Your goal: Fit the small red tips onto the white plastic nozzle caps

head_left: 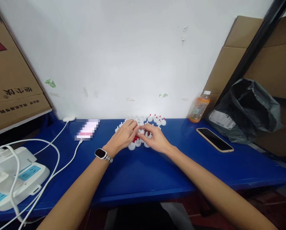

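My left hand (126, 134) and my right hand (157, 139) meet over a group of small white nozzle caps on the blue table. Their fingertips come together around a white nozzle cap (141, 131), and the fingers of both hands are closed. Small red tips (135, 138) lie in a heap just below the fingers, partly covered by my left hand. Loose white nozzle caps (131, 146) stand close in front of the hands. Behind them, to the right, several capped nozzles (159, 121) carry red tips. Whether a red tip is between my fingers is hidden.
On the blue table (143, 179), a power strip (25, 179) with white cables lies left, near a charging phone (87, 129). An orange drink bottle (199, 107), another phone (214, 139) and a dark plastic bag (245, 111) are right. Cardboard (13, 64) stands left.
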Demonstrator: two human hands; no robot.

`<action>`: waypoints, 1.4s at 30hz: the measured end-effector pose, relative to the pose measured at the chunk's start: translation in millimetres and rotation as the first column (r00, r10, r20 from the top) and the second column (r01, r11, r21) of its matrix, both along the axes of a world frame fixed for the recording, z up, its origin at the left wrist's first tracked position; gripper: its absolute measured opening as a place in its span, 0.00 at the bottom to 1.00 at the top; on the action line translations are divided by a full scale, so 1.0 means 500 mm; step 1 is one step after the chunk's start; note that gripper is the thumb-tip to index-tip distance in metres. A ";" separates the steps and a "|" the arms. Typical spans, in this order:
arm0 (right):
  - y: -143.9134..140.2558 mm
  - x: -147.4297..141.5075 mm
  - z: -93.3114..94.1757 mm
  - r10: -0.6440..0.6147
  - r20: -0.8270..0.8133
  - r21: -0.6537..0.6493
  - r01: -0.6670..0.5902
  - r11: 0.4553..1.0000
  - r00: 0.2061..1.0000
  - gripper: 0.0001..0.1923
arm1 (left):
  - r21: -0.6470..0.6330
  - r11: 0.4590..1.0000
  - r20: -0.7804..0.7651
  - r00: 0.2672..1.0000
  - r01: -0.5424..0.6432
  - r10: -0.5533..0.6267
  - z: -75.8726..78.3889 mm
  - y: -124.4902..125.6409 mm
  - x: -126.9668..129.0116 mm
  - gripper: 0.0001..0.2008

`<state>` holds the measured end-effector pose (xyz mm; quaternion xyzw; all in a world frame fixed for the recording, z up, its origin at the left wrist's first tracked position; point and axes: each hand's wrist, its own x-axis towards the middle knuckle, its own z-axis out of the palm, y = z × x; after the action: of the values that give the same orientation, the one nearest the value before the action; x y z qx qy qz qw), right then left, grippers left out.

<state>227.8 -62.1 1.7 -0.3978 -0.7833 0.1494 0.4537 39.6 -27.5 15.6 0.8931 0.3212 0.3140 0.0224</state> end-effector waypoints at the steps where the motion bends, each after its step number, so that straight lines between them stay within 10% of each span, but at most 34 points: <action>1: -0.001 0.001 0.000 0.018 0.014 -0.002 -0.018 1.000 1.000 0.11 | -0.004 1.000 -0.011 1.000 0.024 -0.024 0.001 -0.001 -0.002 0.14; 6: -0.005 0.008 0.008 0.072 0.129 0.053 -0.079 0.995 0.989 0.11 | -0.119 0.987 0.098 0.991 0.105 -0.093 -0.006 -0.005 0.010 0.15; 11: 0.003 0.040 0.012 -0.241 0.202 0.276 0.180 0.944 0.949 0.11 | -0.252 0.961 0.421 0.881 -0.114 0.215 -0.004 0.009 0.020 0.21; 20: 0.163 0.136 -0.005 -0.432 -0.004 -0.107 0.429 0.897 0.902 0.09 | -0.059 0.989 -0.205 0.971 -0.137 0.122 -0.019 0.017 -0.021 0.09; 29: 0.235 0.137 -0.011 -0.448 0.455 -0.126 0.553 0.823 0.770 0.08 | -0.090 0.995 -0.098 0.995 -0.036 0.027 -0.028 0.013 0.004 0.08; 37: 0.249 0.134 0.011 -0.460 0.499 -0.108 0.579 0.808 0.735 0.15 | -0.068 0.998 -0.110 0.994 -0.007 -0.001 -0.019 0.020 0.033 0.08; 42: 0.288 0.111 0.015 -0.537 0.620 0.026 0.669 0.743 0.572 0.18 | -0.026 0.999 -0.083 0.996 -0.026 0.023 -0.013 0.033 0.044 0.09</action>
<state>283.3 82.0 9.3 -0.7130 -0.6784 -0.0645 0.1648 61.7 -11.1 9.3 0.9010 0.3370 0.2725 0.0172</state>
